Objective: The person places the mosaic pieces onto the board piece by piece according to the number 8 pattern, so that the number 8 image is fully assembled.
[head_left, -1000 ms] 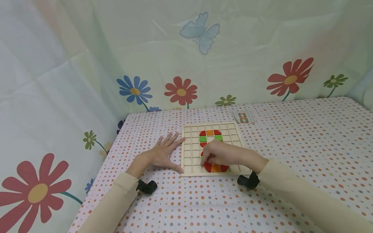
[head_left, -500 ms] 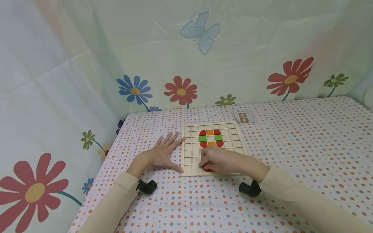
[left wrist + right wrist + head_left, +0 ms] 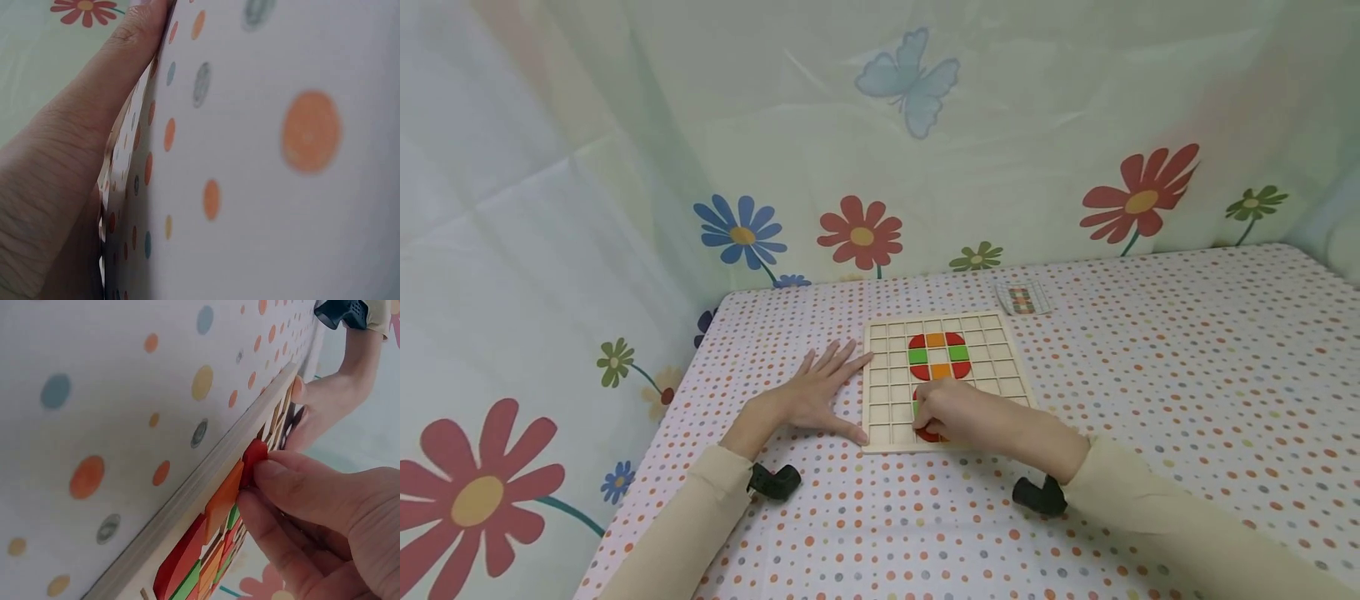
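Note:
A wooden grid board (image 3: 877, 392) lies on the table, with red, orange and green flat pieces set in its cells. My right hand (image 3: 958, 410) is over the near part of the board. Its thumb and fingers pinch a red rounded corner piece (image 3: 252, 457) at the near left of the pattern, beside an orange square piece (image 3: 223, 494). The hand hides much of the near ring of pieces in the head view. My left hand (image 3: 811, 396) rests at the board's left edge with fingers spread, its thumb (image 3: 94, 81) stretched toward the near left corner.
A small printed card (image 3: 1025, 297) with a coloured pattern lies behind the board. The table (image 3: 880, 533) wears a dotted cloth, and a flowered curtain (image 3: 775, 125) hangs behind and at the left.
My right hand has shifted slightly toward the near left of the board, uncovering more of the far ring and covering the near pieces. The left hand stays at the edge.

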Demonstrator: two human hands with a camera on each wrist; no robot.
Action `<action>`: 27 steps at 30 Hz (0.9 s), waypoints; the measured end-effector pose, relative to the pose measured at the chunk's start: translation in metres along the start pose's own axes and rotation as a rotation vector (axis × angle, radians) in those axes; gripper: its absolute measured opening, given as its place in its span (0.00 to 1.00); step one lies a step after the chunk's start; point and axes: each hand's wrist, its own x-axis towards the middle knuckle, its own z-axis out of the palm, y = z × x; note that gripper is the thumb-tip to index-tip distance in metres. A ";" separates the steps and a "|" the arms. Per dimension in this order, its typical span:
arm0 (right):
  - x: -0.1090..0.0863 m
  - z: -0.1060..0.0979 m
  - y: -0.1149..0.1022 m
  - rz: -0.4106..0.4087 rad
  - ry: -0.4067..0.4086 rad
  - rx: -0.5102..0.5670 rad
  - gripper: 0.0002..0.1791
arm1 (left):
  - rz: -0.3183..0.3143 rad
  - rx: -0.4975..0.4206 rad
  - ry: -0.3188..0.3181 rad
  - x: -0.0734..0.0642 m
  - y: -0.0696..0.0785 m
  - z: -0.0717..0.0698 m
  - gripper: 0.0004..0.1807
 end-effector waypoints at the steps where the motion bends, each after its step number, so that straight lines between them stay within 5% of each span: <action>1: 0.001 0.000 -0.002 -0.002 0.001 -0.027 0.08 | -0.003 0.001 -0.002 0.000 0.000 0.000 0.68; 5: 0.004 0.001 -0.008 0.000 0.015 -0.080 0.07 | -0.004 0.001 -0.002 -0.002 -0.001 0.000 0.68; 18: 0.001 0.001 -0.008 0.063 0.060 0.022 0.08 | 0.009 0.005 0.007 0.001 0.000 -0.001 0.68; 27: -0.022 -0.002 0.008 0.083 0.141 0.203 0.06 | 0.004 -0.004 -0.004 -0.002 0.000 0.000 0.68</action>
